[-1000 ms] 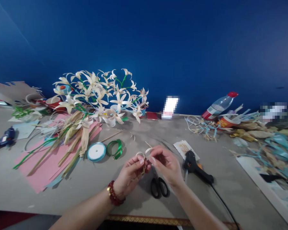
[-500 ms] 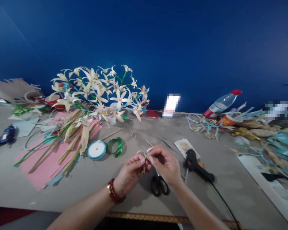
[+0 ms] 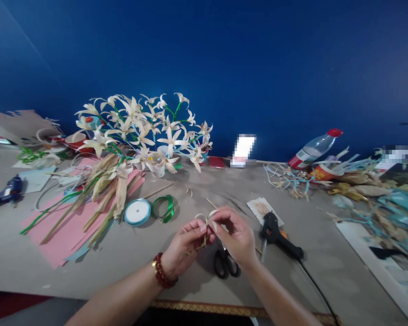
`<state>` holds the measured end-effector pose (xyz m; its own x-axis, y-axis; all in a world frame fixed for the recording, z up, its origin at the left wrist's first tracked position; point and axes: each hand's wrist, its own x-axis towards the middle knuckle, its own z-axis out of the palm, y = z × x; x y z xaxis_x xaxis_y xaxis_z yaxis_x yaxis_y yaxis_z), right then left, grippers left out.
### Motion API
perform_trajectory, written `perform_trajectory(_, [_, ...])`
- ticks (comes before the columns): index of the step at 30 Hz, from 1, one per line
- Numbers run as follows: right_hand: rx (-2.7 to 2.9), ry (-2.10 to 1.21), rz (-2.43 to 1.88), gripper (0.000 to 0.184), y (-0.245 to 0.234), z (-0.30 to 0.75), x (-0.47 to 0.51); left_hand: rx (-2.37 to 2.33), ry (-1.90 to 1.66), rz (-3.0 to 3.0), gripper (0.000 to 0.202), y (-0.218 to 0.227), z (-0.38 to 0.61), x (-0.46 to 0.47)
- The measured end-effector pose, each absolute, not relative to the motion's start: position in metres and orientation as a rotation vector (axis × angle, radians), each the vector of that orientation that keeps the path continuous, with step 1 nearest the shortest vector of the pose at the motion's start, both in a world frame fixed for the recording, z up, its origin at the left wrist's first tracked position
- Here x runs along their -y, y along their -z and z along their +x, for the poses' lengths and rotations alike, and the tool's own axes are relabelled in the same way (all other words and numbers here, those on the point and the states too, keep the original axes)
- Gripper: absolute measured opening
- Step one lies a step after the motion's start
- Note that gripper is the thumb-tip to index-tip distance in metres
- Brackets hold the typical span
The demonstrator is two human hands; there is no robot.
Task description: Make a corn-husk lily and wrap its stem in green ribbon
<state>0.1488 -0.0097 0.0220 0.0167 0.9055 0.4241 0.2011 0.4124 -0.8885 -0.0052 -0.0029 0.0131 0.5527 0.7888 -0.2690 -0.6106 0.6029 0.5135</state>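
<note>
A small cream flower (image 3: 207, 220) with curled, narrow petals is held between my two hands over the table. My left hand (image 3: 187, 237), with a red bead bracelet at the wrist, pinches it low down, where a thin brownish stem shows under the fingers. From the right, my right hand (image 3: 236, 233) has thumb and fingers closed on one of its petals. Black-handled scissors (image 3: 226, 264) lie beneath the hands, their blades mostly covered. A black glue gun (image 3: 282, 237) rests right of my right hand.
Finished cream flowers (image 3: 143, 131) on green stems stand at the back left. Pink paper (image 3: 51, 246) with dried husks, a ribbon spool (image 3: 137, 212) and green ribbon (image 3: 163, 208) lie left. Behind the glue gun are a tilted bottle (image 3: 316, 147) and husk scraps (image 3: 374, 188).
Both hands stay almost in place, with the fingers shifting very slightly around the flower. The rest of the scene looks the same apart from a tiny camera shift.
</note>
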Motion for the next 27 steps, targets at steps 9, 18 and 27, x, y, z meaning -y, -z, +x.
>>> perform_trajectory(9, [1.520,-0.619,-1.052,0.008,-0.0240,0.1443,0.0119,-0.473,-0.864,0.398,0.015,-0.0075,-0.0032,0.0011])
perform_trajectory(18, [1.470,-0.634,-1.154,0.003,-0.0160,0.1439,0.0165,-0.508,-0.852,0.400,0.018,-0.0088,-0.0054,0.0026])
perform_trajectory(27, [1.508,-0.683,-1.104,0.005,-0.0169,0.1452,0.0169,-0.496,-0.860,0.378,0.018,-0.0079,-0.0040,0.0023])
